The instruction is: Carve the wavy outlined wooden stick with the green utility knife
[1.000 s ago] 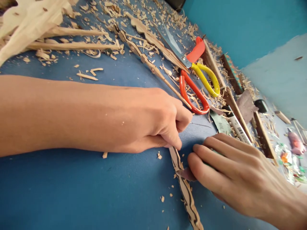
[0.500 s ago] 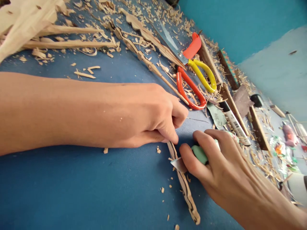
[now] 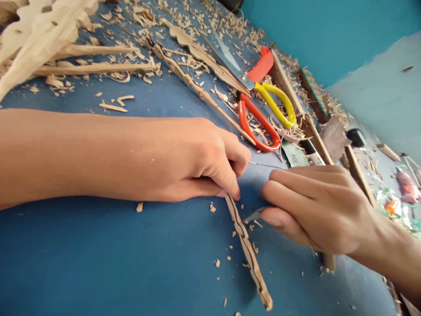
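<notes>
My left hand [image 3: 210,160] is closed, its fingertips pinching the upper end of a slim carved wooden stick [image 3: 249,252]. Wavy black lines run along the stick, which slants down toward the near side of the blue surface. Just right of it, my right hand [image 3: 315,206] is wrapped around a small knife. Only the knife's blade [image 3: 253,215] shows past the fingers, its tip close to the stick's edge; the handle is mostly hidden in the hand. Whether the tip touches the wood I cannot tell. Small chips lie around the stick.
Scissors [image 3: 275,104] with red and yellow handles lie beyond my hands, beside another marked stick [image 3: 200,91]. Pale carved wood [image 3: 42,44] and shavings spread at the far left. A marker [image 3: 312,152], sandpaper [image 3: 333,138] and wooden strips [image 3: 358,173] lie to the right, near the wall.
The knife crossed over the stick half a second ago and has since drawn back to its right side, my right hand turning over it. My left hand keeps its pinch on the stick.
</notes>
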Motion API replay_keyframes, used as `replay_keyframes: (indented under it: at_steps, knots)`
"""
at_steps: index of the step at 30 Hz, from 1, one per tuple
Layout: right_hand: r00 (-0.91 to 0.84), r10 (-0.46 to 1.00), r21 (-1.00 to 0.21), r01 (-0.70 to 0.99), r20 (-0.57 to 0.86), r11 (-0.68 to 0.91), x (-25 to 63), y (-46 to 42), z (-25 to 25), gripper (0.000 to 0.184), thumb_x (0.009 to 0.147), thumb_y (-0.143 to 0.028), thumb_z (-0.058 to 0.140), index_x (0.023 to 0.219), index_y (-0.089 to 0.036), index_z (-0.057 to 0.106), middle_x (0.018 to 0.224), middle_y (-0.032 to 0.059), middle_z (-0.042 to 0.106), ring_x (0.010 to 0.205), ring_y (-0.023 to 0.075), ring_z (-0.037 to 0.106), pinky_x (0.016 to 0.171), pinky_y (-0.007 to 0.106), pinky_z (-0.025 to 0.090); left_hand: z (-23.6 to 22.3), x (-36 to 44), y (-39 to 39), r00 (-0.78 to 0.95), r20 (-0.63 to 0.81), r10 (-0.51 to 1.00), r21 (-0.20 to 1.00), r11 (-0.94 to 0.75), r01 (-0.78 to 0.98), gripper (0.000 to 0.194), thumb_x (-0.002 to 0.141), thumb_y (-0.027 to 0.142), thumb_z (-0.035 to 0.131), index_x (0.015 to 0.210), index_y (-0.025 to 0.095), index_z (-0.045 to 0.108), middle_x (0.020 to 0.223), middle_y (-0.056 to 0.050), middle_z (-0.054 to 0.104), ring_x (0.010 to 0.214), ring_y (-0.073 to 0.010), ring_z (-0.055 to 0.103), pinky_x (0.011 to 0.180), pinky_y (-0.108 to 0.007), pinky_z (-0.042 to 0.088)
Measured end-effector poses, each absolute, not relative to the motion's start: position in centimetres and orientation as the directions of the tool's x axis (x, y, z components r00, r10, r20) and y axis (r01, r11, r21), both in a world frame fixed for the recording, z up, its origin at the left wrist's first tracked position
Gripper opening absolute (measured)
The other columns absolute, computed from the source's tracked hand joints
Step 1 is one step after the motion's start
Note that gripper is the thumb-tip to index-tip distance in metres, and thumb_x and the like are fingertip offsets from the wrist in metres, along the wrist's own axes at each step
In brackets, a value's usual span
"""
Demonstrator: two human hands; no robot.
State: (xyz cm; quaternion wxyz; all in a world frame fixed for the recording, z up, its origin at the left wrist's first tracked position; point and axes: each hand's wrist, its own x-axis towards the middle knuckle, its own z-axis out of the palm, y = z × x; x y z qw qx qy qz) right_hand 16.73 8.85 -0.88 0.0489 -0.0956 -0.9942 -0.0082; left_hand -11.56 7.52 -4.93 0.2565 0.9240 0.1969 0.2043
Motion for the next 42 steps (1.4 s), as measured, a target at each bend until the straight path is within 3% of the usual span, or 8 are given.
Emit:
replay_keyframes:
  at_steps: [8,14,19,24,30,33,38,42]
  knots:
    - [-0.991,0.106,0.070,0.112,0.085,0.991,15.5,9.9,-1.6,0.054,0.124,-0.043,0.034,0.079,-0.024,0.057,0.066,-0.0034,0.050,0.055,0.0164,0.038,0.056,0.036,0.029,-5.2,-11.4,7.7,0.836,0.301,0.459,0.554,-0.798,0.239,0.040,0.116,0.022,0.052,0.086,0.023,0.078,0.104,0.003,0.068,0.086,-0.0108,0.067,0.078,-0.022,0.047]
    - [-0.995,0.100,0.035,0.100,-0.019,0.994,14.9,10.3,-1.5,0.057,0.124,-0.042,0.029,0.080,-0.023,0.060,0.067,-0.0021,0.054,0.052,0.0165,0.041,0.053,0.038,0.023,-4.8,-11.5,7.9,0.849,0.301,0.435,0.574,-0.794,0.203,0.036,0.115,0.021,0.055,0.093,0.022,0.083,0.102,0.002,0.069,0.093,-0.0123,0.066,0.083,-0.019,0.047]
    - [-0.990,0.070,0.000,0.070,-0.124,0.998,14.4,11.0,-0.8,0.058,0.123,-0.040,0.027,0.080,-0.022,0.061,0.063,-0.0015,0.056,0.048,0.0145,0.036,0.054,0.039,0.016,-4.7,-11.6,7.8,0.853,0.278,0.441,0.565,-0.793,0.226,0.043,0.118,0.025,0.048,0.104,0.029,0.088,0.111,0.001,0.075,0.096,-0.0142,0.069,0.084,-0.023,0.050]
    - [-0.980,0.055,0.016,0.053,-0.192,0.998,14.4,11.0,-0.3,0.061,0.123,-0.040,0.024,0.078,-0.022,0.062,0.058,-0.0010,0.053,0.045,0.0133,0.030,0.056,0.039,0.014,-4.7,-11.5,7.7,0.848,0.292,0.442,0.574,-0.790,0.215,0.039,0.117,0.021,0.051,0.118,0.031,0.088,0.110,0.002,0.074,0.095,-0.0119,0.069,0.087,-0.019,0.048]
    - [-0.976,0.047,-0.009,0.050,-0.215,0.999,14.7,11.2,-0.4,0.060,0.123,-0.043,0.028,0.079,-0.022,0.063,0.060,-0.0012,0.057,0.046,0.0136,0.030,0.056,0.039,0.015,-4.4,-11.5,7.8,0.855,0.281,0.435,0.566,-0.795,0.218,0.035,0.116,0.020,0.053,0.117,0.027,0.088,0.106,0.003,0.071,0.094,-0.0090,0.067,0.086,-0.015,0.046]
    - [-0.987,0.074,-0.046,0.081,-0.144,0.996,15.1,10.8,-0.6,0.059,0.124,-0.044,0.030,0.078,-0.023,0.062,0.062,-0.0017,0.058,0.049,0.0144,0.035,0.056,0.038,0.018,-4.3,-11.6,7.7,0.857,0.275,0.435,0.566,-0.794,0.221,0.036,0.116,0.021,0.053,0.116,0.029,0.088,0.107,0.002,0.071,0.094,-0.0098,0.067,0.086,-0.016,0.047]
    - [-0.988,0.148,0.071,0.151,0.040,0.986,16.2,9.7,-0.2,0.051,0.123,-0.041,0.039,0.078,-0.024,0.058,0.063,-0.0044,0.049,0.051,0.0153,0.033,0.056,0.038,0.022,-4.5,-11.7,7.7,0.859,0.256,0.443,0.560,-0.793,0.241,0.036,0.117,0.023,0.053,0.118,0.031,0.087,0.110,0.001,0.072,0.092,-0.0121,0.067,0.083,-0.022,0.048]
    - [-0.977,0.190,0.078,0.198,0.100,0.977,16.8,8.9,0.1,0.051,0.123,-0.047,0.033,0.085,-0.024,0.057,0.069,-0.0032,0.050,0.058,0.0171,0.038,0.065,0.038,0.029,-4.6,-11.4,7.7,0.859,0.258,0.443,0.552,-0.797,0.245,0.035,0.117,0.024,0.053,0.123,0.031,0.087,0.109,0.002,0.072,0.095,-0.0118,0.066,0.086,-0.020,0.046]
